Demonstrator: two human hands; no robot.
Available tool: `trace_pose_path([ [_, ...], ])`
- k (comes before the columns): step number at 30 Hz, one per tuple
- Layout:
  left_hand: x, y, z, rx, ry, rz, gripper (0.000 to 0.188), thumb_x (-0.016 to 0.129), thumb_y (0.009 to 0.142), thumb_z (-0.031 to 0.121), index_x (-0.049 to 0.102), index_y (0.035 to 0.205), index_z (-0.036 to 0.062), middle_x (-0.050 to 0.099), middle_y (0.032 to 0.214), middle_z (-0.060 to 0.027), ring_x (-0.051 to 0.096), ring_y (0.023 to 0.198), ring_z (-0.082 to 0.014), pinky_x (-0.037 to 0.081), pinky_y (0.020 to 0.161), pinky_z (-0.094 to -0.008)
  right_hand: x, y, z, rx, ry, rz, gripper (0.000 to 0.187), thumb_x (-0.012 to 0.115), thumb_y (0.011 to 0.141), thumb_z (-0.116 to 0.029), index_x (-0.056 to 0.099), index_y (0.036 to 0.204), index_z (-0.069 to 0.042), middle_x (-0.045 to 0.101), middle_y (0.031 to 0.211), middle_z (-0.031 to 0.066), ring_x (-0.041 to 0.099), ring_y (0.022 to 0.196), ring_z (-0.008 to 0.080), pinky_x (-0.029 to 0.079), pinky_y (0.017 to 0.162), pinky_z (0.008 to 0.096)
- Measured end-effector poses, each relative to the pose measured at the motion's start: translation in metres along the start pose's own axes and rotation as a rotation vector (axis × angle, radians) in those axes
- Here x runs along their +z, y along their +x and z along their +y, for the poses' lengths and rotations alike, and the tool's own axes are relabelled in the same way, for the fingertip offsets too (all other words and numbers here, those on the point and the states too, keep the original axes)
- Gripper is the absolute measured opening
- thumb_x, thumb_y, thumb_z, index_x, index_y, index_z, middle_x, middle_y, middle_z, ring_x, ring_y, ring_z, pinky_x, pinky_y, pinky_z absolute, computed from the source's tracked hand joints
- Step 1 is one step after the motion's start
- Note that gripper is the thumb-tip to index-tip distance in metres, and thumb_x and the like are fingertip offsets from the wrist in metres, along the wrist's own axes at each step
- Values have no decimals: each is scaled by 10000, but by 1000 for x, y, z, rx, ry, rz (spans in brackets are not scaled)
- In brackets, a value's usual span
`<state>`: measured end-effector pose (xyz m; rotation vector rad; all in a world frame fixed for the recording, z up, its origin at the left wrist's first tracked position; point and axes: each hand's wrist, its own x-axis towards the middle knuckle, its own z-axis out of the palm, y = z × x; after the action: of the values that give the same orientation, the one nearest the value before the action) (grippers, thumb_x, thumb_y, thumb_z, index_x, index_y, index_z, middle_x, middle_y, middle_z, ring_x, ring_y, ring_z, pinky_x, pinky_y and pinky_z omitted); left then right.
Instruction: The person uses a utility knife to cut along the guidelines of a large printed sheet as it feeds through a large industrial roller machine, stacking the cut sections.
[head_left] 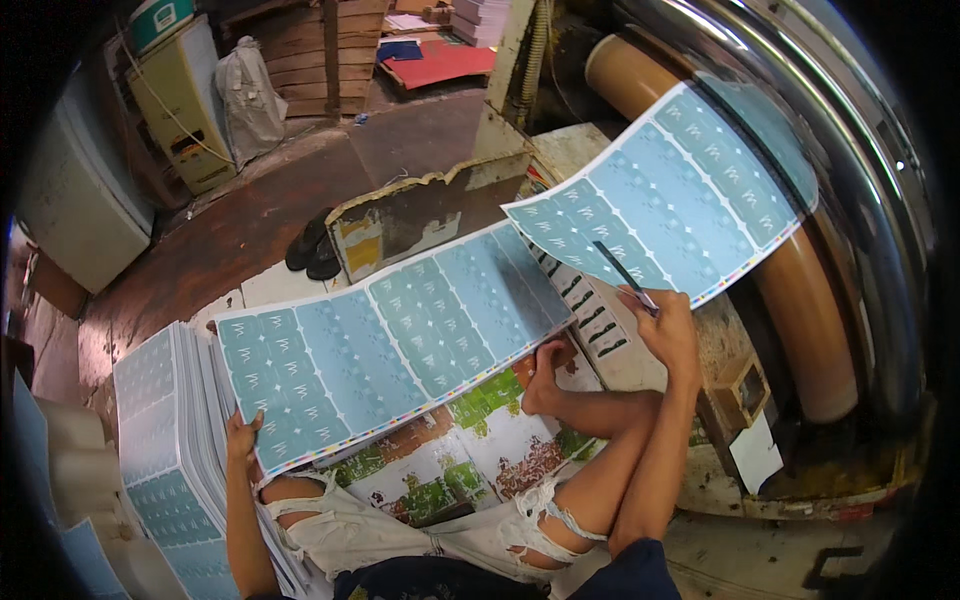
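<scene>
Person's sitting w/ legs apart in pale torn trousers (400,525). L hand (243,437) is on the near L corner of a long, teal-and-lt-blue printed paper sheet (430,335): thumb on top, fingers closed against the edge, mostly hidden underneath. That sheet spans L to R in front of the person, above a worn green, white & brown patterned board (480,430).

R hand (668,325) has fingers curled shut round a slim, flat, dark stick-like tool (622,268), tip pointing up & L over a second teal-and-blue printed sheet (665,200). Can't tell if R fingers touch that paper too. Second sheet's upper end is at the tan cylindrical roller (815,330), next to big shiny metal cylinders (880,200); its lower L corner hangs over the first sheet's R end.

Just L of the person: tall stack of similar printed paper (160,400). Beyond the first sheet, a pr of blk slippers (313,247) on the floor. Small open wooden box (742,392) sits R of the R forearm.
</scene>
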<state>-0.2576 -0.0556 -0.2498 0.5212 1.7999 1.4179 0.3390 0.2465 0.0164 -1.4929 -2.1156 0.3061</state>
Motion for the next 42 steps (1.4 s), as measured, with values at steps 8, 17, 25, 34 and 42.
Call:
trace_pose_path([
  [8,55,27,-39,-56,-74,-22,445,737,837,114,558,1215,-36,667,1019,-88,619,931,-200,504,788,-324,-18,5,-18,46,29,-187,205,662,846,-163,711,962,-1,579,617,230,542,489,222,433,529,360],
  [17,161,14,-102,-45,1433,29,1644,978,420,328,-323,1402,116,-140,1463,-364,571,1111,-382,442,1007,-398,-7,29,15,-103,191,-368,215,712,769,-192,709,891,-16,643,742,250,651,678,362,493,606,399],
  [25,270,-19,-12,-162,1627,-11,1545,941,503,391,-232,1474,126,-161,1528,-298,411,1308,-375,181,1168,-489,16,40,18,-201,129,-724,213,698,700,-132,674,799,56,654,733,249,666,721,383,530,678,436],
  [34,454,-72,187,-467,-891,-725,507,596,934,312,457,1342,45,561,1270,-125,588,1103,-291,502,928,-475,10,-6,-59,-160,92,-371,111,601,741,-61,646,795,25,634,792,222,667,742,377,531,638,439],
  [42,442,-71,178,-240,-321,-508,551,691,870,95,421,1339,-11,576,1206,-146,616,1032,-237,544,857,-372,17,-54,-44,-72,254,-436,169,601,810,-52,642,954,27,587,1048,266,654,743,392,524,678,441],
])
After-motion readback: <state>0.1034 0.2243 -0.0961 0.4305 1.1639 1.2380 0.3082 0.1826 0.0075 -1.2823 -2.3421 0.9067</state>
